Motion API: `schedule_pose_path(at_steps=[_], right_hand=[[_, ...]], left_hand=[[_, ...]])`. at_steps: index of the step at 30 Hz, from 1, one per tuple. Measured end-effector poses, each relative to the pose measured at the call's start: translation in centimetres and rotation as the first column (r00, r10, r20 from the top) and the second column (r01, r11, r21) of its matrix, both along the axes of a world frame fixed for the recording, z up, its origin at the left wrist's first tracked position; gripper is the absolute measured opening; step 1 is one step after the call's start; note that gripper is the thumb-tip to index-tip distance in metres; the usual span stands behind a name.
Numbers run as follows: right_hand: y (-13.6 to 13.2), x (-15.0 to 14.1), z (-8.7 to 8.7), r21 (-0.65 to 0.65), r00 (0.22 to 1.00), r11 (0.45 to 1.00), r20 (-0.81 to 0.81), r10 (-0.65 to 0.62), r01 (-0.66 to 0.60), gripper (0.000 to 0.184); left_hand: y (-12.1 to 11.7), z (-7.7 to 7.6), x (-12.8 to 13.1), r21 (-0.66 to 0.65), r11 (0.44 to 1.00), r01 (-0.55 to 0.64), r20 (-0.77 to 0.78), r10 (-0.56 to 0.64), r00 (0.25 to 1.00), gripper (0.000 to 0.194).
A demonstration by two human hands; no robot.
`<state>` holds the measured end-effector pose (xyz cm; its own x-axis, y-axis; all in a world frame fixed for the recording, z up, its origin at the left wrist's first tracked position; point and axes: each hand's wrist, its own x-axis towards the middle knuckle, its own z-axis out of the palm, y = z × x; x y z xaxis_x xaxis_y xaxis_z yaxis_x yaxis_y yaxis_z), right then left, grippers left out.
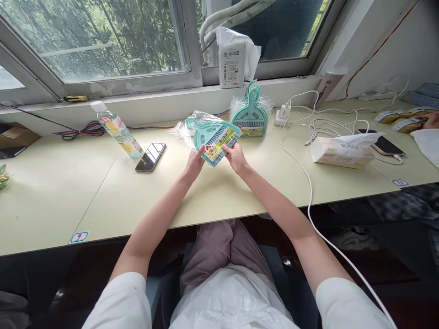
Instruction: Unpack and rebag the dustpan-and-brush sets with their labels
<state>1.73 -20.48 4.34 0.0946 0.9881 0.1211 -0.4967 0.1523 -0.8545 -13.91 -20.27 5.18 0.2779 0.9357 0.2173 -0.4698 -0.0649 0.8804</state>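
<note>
Both hands hold a teal mini dustpan and brush set (209, 133) above the table, tilted with its handle toward the upper left. A yellow printed label and blue bristles show along its lower edge. My left hand (195, 163) grips the lower left corner, thumb on the front. On the right side, my right hand (236, 158) pinches the label edge. Clear plastic wrap (183, 131) lies around the handle end. Just behind stands a stack of similar teal dustpan sets (252, 113), partly wrapped in clear plastic.
Left of my hands are a leaning drink bottle (118, 130) and a phone (150, 157). To the right lie a tissue pack (341, 153), tangled white cables (329, 125) and another phone (382, 144). Another person's hand (431, 120) rests by yellow packages (406, 119) at the far right.
</note>
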Motion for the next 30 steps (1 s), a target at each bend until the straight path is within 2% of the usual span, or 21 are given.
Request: schedule_pose_path(at_steps=[6,8,11,14,17,20,27,30], right_hand=[[-0.1,0.2,0.3,-0.006,0.999,1.000,0.032,-0.014,0.014,0.026],[-0.1,0.4,0.3,0.016,0.999,1.000,0.026,-0.021,0.020,0.029],[0.0,0.6,0.4,0.035,0.999,0.998,0.005,-0.050,0.050,0.032],[0.0,0.6,0.3,0.047,0.997,0.996,-0.020,-0.075,0.076,0.034],[-0.2,0.2,0.1,0.063,0.999,0.997,-0.008,-0.050,0.050,0.036],[-0.4,-0.3,0.0,0.048,0.999,0.999,0.045,-0.026,0.024,0.034],[-0.5,-0.6,0.0,0.053,0.995,0.997,0.080,-0.063,0.059,0.031],[-0.6,-0.6,0.1,0.043,0.993,0.996,0.084,-0.080,0.076,0.031]], left_hand=[[-0.6,-0.2,0.1,0.010,0.999,-0.045,-0.124,0.046,0.991,0.077],[-0.8,-0.3,0.2,0.012,1.000,-0.019,-0.184,0.021,0.983,0.074],[-0.8,-0.4,0.4,-0.049,0.996,0.078,-0.242,-0.088,0.966,0.061],[-0.4,-0.4,0.5,-0.136,0.982,0.128,-0.135,-0.146,0.980,0.052],[0.2,-0.3,0.0,-0.135,0.990,0.044,0.012,-0.043,0.999,0.048],[0.5,-0.2,-0.6,-0.115,0.993,-0.041,0.062,0.048,0.997,0.045],[-0.2,-0.3,0.1,-0.111,0.993,0.033,0.055,-0.027,0.998,0.058],[-0.6,-0.3,0.7,-0.062,0.998,-0.015,0.018,0.016,1.000,0.078]])
